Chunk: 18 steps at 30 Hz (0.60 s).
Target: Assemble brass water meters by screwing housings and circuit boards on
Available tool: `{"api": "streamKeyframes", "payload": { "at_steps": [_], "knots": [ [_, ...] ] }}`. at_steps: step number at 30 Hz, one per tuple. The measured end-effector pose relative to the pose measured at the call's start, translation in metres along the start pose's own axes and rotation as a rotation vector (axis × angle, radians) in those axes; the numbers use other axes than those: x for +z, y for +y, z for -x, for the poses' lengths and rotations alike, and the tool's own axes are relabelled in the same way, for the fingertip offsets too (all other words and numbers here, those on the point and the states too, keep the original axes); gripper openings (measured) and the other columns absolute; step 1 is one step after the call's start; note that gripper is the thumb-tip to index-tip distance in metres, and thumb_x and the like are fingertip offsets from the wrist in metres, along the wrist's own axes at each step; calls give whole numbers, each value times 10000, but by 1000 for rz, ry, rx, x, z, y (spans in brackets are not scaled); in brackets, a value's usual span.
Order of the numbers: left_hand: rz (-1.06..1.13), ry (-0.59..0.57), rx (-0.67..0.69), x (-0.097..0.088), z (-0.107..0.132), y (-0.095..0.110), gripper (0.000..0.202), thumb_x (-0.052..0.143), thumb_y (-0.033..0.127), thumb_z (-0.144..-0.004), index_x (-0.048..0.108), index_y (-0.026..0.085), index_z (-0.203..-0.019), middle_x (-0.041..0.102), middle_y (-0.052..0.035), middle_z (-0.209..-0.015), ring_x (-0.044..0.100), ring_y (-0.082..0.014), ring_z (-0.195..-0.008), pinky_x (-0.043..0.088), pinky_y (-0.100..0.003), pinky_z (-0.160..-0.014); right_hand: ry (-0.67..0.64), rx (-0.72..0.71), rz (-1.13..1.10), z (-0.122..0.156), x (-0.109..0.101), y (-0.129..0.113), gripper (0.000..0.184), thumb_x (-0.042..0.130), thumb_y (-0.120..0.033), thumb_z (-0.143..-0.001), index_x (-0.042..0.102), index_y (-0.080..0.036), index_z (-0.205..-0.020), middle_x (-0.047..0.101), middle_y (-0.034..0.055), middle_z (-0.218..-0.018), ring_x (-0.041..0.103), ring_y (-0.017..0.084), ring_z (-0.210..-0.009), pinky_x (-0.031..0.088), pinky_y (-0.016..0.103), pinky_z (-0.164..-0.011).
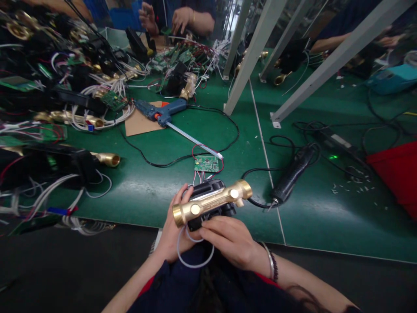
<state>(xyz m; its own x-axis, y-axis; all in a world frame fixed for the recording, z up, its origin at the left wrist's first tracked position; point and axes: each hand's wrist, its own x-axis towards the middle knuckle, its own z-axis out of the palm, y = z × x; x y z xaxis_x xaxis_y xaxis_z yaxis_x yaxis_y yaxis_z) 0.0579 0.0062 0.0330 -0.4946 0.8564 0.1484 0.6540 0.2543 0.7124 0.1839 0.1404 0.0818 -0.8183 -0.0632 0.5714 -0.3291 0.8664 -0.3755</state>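
A brass pipe fitting (213,201) with a black plastic housing (208,191) under it is held just above the near edge of the green table (156,174). My left hand (172,230) wraps round its left end from below. My right hand (233,239) grips the black housing's near side, fingers curled. A white wire loop (192,261) hangs from the part between my hands. Thin wires run from it to a small green circuit board (206,163) lying on the table just beyond.
A blue glue gun (163,112) lies on cardboard (140,124) further back. A black soldering tool (291,174) with cord rests to the right. Piles of brass fittings, boards and wires (65,100) fill the left. Another person's hands (182,19) work at the far side. Metal frame legs (254,52), a red bin (397,174).
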Motion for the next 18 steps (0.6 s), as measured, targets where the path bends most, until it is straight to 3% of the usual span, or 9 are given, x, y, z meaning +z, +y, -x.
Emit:
{"api": "streamKeyframes", "payload": {
  "at_steps": [6, 13, 18],
  "knots": [
    [13, 26, 3, -1, -1, 1, 863, 673, 440, -744, 184, 242, -1426, 281, -165, -1458, 307, -338, -1342, 332, -524, -1063, -109, 52, 10, 16, -17, 1, 261, 349, -127, -960, 602, -143, -1024, 707, 86, -904, 615, 150, -783, 508, 261, -688],
    [20, 46, 13, -3, 0, -1, 835, 600, 548, -776, 186, 237, -1430, 277, -168, -1468, 313, -340, -1341, 355, -526, -1048, -159, 110, -60, 20, -1, 6, 278, 348, -75, -925, 607, -173, -928, 681, 23, -777, 544, 143, -649, 412, 260, -552],
    [-82, 188, 59, 8, -4, -6, 795, 580, 463, -791, 182, 232, -1439, 360, -152, -1407, 426, -354, -1251, 416, -557, -993, -179, 50, -33, 20, -5, 6, 263, 379, -76, -882, 618, -178, -923, 706, -2, -840, 592, 132, -714, 443, 253, -603]
  ]
}}
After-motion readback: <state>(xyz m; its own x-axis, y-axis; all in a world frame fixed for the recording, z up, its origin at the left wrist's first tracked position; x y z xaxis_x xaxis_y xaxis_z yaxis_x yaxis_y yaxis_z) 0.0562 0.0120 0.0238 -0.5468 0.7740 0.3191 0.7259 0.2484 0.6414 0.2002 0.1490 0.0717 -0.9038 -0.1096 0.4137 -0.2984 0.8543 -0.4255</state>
